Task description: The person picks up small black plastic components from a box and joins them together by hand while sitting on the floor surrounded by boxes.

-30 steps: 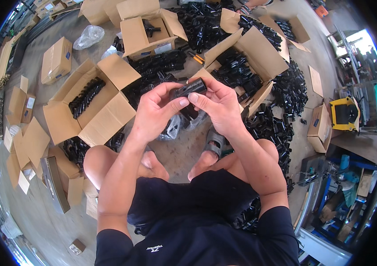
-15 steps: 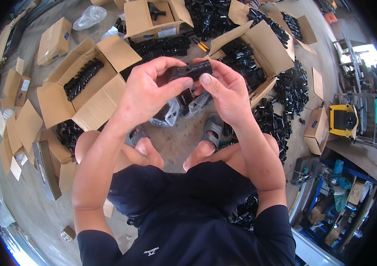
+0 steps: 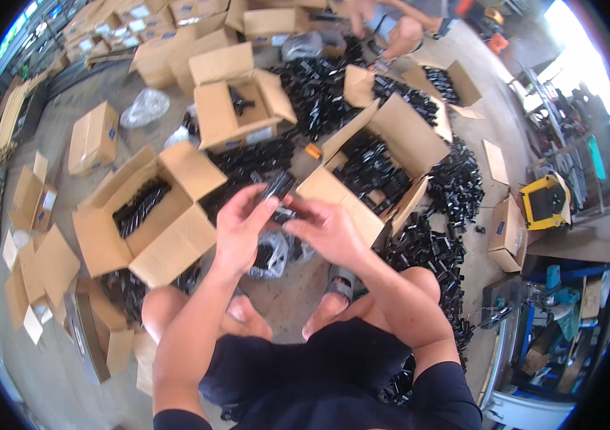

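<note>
My left hand [image 3: 239,228] pinches a black part [image 3: 277,188] while my right hand [image 3: 331,231] closes on its near end, raised before me over the floor [image 3: 287,304], a clear bag [image 3: 270,266] showing below, open boxes left [image 3: 177,252] and right [image 3: 421,130], and a black pile [image 3: 457,179] beyond the right one.

So the person is wearing a dark tee [image 3: 319,412], navy shading into black, and the short sleeves [image 3: 442,390] are stopping above the elbows, leaving both forearms [image 3: 203,322] bare. The left hand [image 3: 244,226] and right hand [image 3: 334,229] are going bare too. Black shorts [image 3: 312,365] are covering the thighs, with the knees [image 3: 420,283] poking out. Farther out, a chunky grey sandal [image 3: 341,282] is strapping across the right foot [image 3: 324,313]; the left footwear is mostly hiding behind the forearm.
</note>
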`<state>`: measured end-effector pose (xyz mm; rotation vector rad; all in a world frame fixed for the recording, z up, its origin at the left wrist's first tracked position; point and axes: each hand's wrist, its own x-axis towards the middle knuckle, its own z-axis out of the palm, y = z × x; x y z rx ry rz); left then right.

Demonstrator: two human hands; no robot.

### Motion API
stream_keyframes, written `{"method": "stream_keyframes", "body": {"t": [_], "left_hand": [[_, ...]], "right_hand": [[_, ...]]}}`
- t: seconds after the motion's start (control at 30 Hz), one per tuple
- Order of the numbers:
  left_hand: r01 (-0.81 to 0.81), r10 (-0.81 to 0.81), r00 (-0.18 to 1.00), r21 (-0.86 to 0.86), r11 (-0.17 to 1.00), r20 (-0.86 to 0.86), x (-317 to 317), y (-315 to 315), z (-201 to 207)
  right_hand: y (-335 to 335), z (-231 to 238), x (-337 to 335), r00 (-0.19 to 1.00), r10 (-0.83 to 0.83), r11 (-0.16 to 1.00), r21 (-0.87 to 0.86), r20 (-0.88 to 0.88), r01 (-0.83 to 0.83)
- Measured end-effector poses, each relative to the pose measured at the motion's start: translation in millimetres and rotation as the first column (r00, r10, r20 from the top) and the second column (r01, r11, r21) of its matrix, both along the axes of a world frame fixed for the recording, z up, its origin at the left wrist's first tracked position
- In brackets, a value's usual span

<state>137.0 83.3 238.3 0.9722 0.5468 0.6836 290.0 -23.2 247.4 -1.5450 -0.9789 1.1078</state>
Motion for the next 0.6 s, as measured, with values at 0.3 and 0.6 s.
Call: {"method": "stream_keyframes", "body": {"t": [0.3,0.6], "left_hand": [[0.068,-0.066,0.997,-0.061,0.996,0.035,-2.6,2.4,10.4],[0.091,-0.091,0.996,-0.007,0.996,0.018,-7.8,-2.4,14.9]], "right_hand": [[-11.9,13.6,-1.0,0.969,0.024,0.997,0.063,0.244,-0.041],[-13.9,-0.1,-1.6,0.999,0.033,0.998,0.054,0.009,-0.033]]}}
